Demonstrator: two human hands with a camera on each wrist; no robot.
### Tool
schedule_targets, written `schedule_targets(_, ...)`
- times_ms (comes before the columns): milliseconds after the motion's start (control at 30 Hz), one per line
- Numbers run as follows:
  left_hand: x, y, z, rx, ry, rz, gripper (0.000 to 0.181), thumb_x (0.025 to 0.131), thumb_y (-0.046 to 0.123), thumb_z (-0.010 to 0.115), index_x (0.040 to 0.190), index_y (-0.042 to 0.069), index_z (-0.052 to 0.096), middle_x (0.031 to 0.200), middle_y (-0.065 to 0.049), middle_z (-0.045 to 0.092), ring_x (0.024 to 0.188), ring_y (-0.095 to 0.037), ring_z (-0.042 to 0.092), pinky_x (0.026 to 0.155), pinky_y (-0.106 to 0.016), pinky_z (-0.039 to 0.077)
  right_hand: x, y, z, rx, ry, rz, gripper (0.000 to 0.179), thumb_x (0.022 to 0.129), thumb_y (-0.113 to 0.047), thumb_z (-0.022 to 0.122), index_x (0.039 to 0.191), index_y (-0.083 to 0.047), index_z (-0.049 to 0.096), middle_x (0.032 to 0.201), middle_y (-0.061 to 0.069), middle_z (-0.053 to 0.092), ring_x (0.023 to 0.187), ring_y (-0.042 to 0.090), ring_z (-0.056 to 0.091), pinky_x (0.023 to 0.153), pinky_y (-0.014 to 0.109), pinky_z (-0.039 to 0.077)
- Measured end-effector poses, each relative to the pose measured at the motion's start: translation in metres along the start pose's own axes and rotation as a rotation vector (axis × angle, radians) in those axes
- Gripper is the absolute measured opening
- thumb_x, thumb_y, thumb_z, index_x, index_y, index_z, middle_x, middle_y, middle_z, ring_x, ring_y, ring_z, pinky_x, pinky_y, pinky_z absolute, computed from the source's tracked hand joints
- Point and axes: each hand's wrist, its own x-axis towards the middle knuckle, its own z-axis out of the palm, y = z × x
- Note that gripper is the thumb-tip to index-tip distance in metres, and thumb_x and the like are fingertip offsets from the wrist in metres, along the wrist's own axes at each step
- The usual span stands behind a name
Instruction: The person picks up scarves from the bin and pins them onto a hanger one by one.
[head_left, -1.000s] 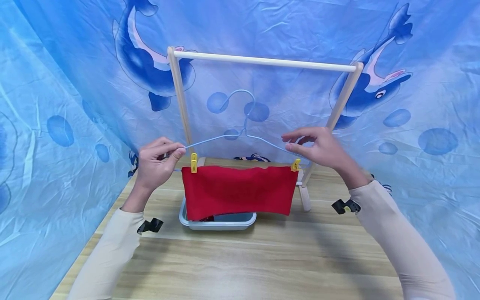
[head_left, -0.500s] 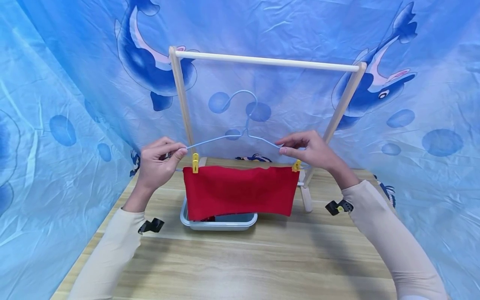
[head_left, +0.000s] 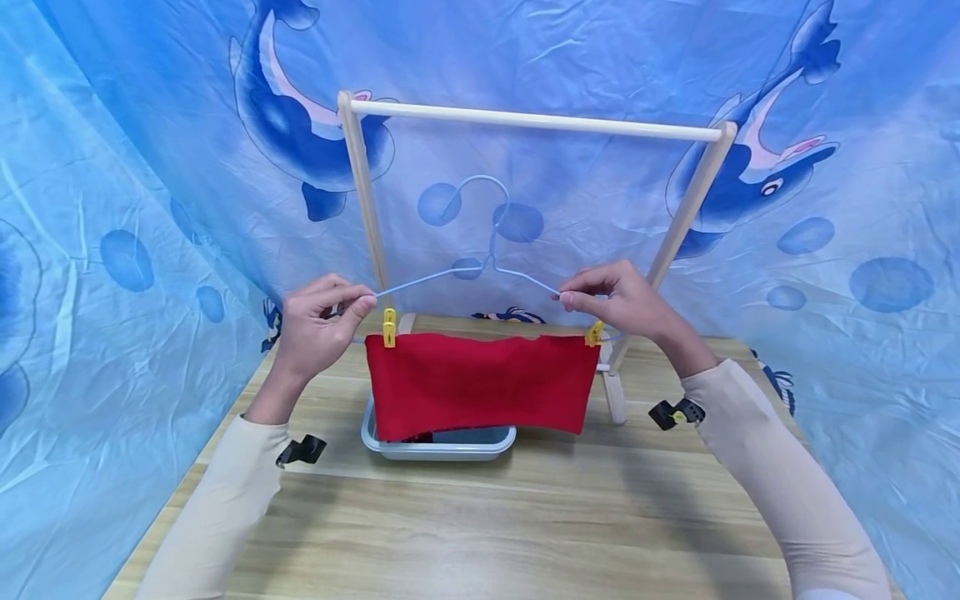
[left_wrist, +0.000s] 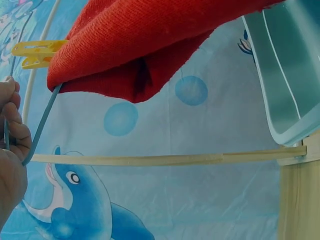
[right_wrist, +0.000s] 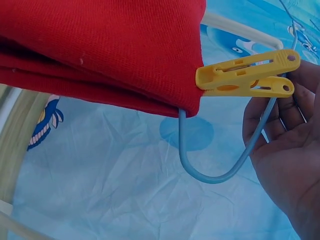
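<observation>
A light blue wire hanger (head_left: 431, 277) is held up by both hands, its hook pointing upward. My left hand (head_left: 318, 325) pinches the left shoulder of the wire between thumb and fingers. On the other shoulder, my right hand (head_left: 618, 300) pinches the wire likewise. A folded red cloth (head_left: 480, 383) hangs over the hanger's lower bar. One yellow clothespin (head_left: 389, 327) grips the cloth's left end, and another yellow clothespin (right_wrist: 245, 75) clamps its right end, close to my right palm in the right wrist view.
Behind the hanger stands a rack with a white top bar (head_left: 536, 121) and wooden side posts (head_left: 363, 192). A pale blue basin (head_left: 442, 452) sits on the wooden table (head_left: 480, 525), partly hidden by the cloth. A blue dolphin-print curtain (head_left: 123, 350) surrounds the table.
My right hand has moved left along the hanger's shoulder, from near the right clothespin, and now pinches the wire. The left hand keeps its pinch, and the hanger has hardly moved.
</observation>
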Motion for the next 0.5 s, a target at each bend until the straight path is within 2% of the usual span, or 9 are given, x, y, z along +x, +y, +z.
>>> schedule_targets(200, 0.0034, -0.0003, 0.0001, 0.006, -0.003, 0.004, 0.015, 0.078, -0.012, 0.079, 0.090, -0.001, 0.080, 0.073, -0.007, 0.064, 0.068, -0.005, 0.049, 0.057, -0.019, 0.033, 0.0000, 0.0002, 0.0020, 0.059, 0.016, 0.008, 0.014, 0.096, -0.002, 0.068, 0.105, 0.001, 0.079, 0.094, -0.001, 0.075, 0.077, 0.015, 0.066, 0.067, 0.024, 0.055)
schedule_targets(333, 0.0050, 0.0007, 0.0004, 0.012, -0.018, -0.008, 0.015, 0.079, -0.010, 0.080, 0.091, -0.001, 0.081, 0.073, -0.006, 0.066, 0.069, -0.006, 0.050, 0.061, -0.020, 0.039, -0.0014, 0.0013, 0.0033, 0.098, 0.051, 0.008, 0.013, 0.096, 0.001, 0.066, 0.103, 0.004, 0.077, 0.090, 0.001, 0.074, 0.075, 0.013, 0.066, 0.067, 0.023, 0.055)
schedule_targets(500, 0.0061, 0.0036, -0.0004, 0.032, -0.045, -0.031, 0.015, 0.080, -0.008, 0.081, 0.092, 0.001, 0.081, 0.072, -0.003, 0.065, 0.066, -0.006, 0.049, 0.061, -0.020, 0.040, -0.0033, 0.0027, 0.0040, 0.123, 0.090, 0.007, 0.014, 0.097, 0.003, 0.065, 0.104, 0.009, 0.075, 0.087, -0.001, 0.072, 0.074, 0.012, 0.064, 0.066, 0.022, 0.053)
